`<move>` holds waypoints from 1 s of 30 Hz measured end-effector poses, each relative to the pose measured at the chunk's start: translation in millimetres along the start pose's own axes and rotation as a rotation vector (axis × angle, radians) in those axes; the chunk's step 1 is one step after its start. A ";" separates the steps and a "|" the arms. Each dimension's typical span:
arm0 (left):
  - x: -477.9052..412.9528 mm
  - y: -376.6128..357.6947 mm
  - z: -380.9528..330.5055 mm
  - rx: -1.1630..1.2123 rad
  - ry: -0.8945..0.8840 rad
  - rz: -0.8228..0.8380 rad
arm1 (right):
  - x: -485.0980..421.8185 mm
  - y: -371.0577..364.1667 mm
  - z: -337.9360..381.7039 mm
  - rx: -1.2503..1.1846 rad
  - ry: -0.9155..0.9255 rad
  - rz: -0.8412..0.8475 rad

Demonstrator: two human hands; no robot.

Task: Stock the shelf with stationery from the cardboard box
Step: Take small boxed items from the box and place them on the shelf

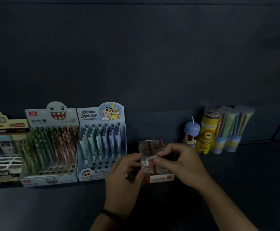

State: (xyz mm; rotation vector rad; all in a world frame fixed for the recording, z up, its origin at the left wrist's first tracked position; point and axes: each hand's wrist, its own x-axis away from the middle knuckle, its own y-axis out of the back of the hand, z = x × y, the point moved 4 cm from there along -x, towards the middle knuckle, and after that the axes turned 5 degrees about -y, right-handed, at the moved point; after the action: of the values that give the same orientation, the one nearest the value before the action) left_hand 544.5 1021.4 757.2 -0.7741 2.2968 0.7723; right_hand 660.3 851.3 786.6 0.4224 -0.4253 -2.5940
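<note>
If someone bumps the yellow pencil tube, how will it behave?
Probably tips: the yellow pencil tube stands tall and narrow. Being round, it would likely roll once down. Packed with pencils, so probably fairly heavy.

The left hand (pixel 126 174) and the right hand (pixel 182 165) are shown bare, and the forearms (pixel 219 202) behind them are left uncovered as far as the lower edge of the view. A thin dark band (pixel 110 214) is worn around the left wrist, lying close against it. It is seen as a narrow strap or cord, but its material and any clasp cannot be made out in the dim light. Finer details of the fingers are blurred.
</note>
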 end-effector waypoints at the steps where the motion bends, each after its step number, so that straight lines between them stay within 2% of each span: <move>1: -0.5 -1.8 0.6 -0.049 -0.034 0.018 | -1.4 7.3 -5.6 0.029 -0.005 -0.041; 4: 1.7 -10.1 4.0 -0.169 -0.123 0.138 | -8.9 24.2 -23.6 0.237 0.003 -0.113; 9: 8.4 -24.6 13.7 -0.241 -0.171 0.344 | -20.1 15.5 -37.1 0.435 0.029 -0.012; 17: 6.2 -24.8 18.8 -0.240 -0.151 0.362 | -25.5 2.1 -36.3 0.553 0.055 -0.028; 27: 10.2 -25.0 15.8 -0.160 -0.157 0.358 | -11.4 -5.8 -27.5 0.544 -0.062 -0.069; 30: 13.8 -22.2 6.8 -0.200 -0.190 0.367 | 16.3 7.5 -17.8 0.506 -0.055 -0.223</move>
State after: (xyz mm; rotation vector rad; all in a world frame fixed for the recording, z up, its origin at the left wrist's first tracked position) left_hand 552.7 1006.7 736.1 -0.3416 2.2359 1.1997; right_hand 656.1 833.0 769.7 0.5945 -1.1207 -2.6946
